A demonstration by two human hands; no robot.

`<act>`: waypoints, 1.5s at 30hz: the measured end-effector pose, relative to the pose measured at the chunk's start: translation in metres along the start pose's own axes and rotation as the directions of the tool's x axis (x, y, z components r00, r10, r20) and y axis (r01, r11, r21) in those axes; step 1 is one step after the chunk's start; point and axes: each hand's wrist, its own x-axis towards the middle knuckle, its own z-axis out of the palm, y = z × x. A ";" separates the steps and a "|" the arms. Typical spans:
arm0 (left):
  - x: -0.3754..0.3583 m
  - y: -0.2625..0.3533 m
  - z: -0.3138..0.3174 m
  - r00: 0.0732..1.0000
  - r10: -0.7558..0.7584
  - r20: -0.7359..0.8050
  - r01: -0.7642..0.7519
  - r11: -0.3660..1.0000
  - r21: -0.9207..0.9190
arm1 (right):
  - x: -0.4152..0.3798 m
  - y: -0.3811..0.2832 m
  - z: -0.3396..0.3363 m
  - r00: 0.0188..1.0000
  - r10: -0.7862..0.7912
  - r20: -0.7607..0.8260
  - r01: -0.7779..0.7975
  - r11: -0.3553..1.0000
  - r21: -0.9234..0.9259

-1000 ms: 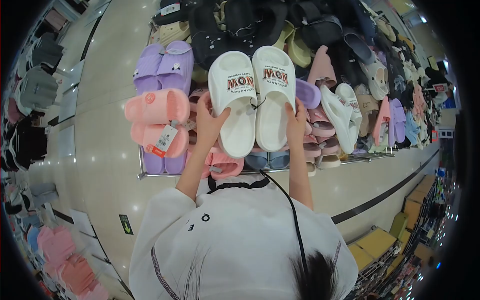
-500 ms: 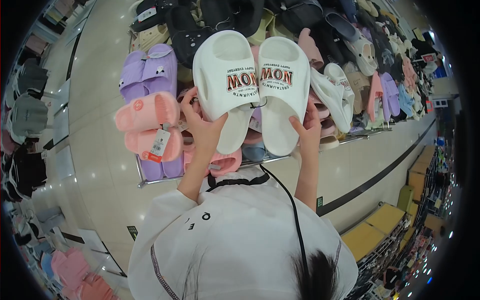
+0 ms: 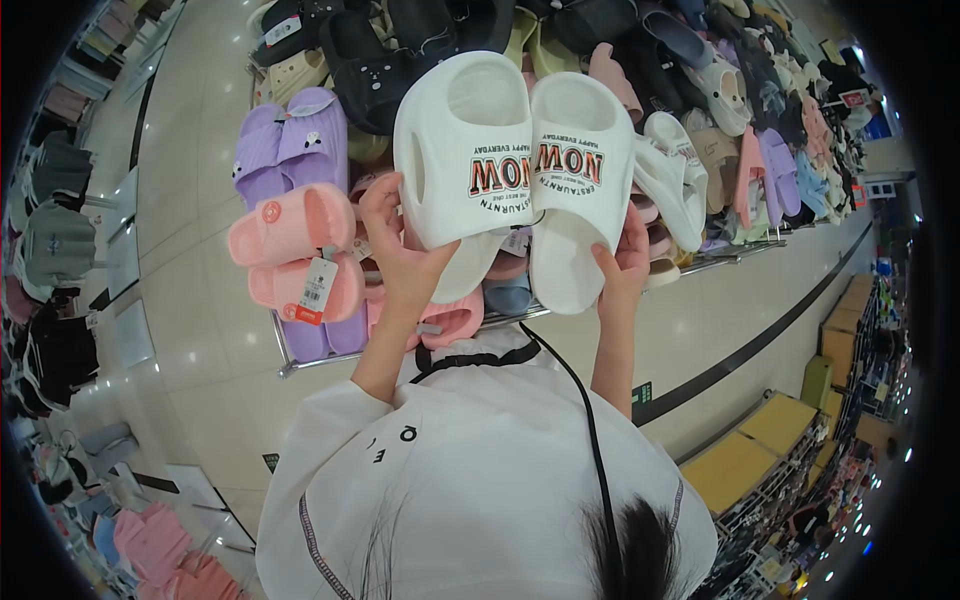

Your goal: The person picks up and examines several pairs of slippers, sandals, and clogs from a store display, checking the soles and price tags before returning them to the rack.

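Observation:
A pair of white slides with "NOW" printed across the straps is held up in front of me, joined near the middle. My left hand (image 3: 403,238) grips the outer side of the left white slide (image 3: 465,130), thumb near its strap edge. On the other side, my right hand (image 3: 625,262) has its fingers around the edge of the right white slide (image 3: 580,270), thumb on the footbed side. Pink slides (image 3: 300,225) with a hanging price tag (image 3: 318,285) lie left of my left hand. Another white pair (image 3: 672,180) rests right of my right hand.
A metal rack (image 3: 325,362) piled with footwear spreads ahead: purple slides (image 3: 290,150), black slides (image 3: 370,80) and several other pairs. Clothes hang at the far left. Yellow-topped shelving (image 3: 745,450) stands at lower right, beyond the tiled floor (image 3: 200,330).
The white slides have shifted slightly right and tilted, the left one turning and coming closer to the camera. Both hands keep hold of them.

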 end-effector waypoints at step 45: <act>-0.052 0.088 0.067 0.372 0.483 0.793 -0.833 0.550 0.055 | 0.005 0.028 -0.043 0.953 0.269 -0.137 -0.218 0.927 0.304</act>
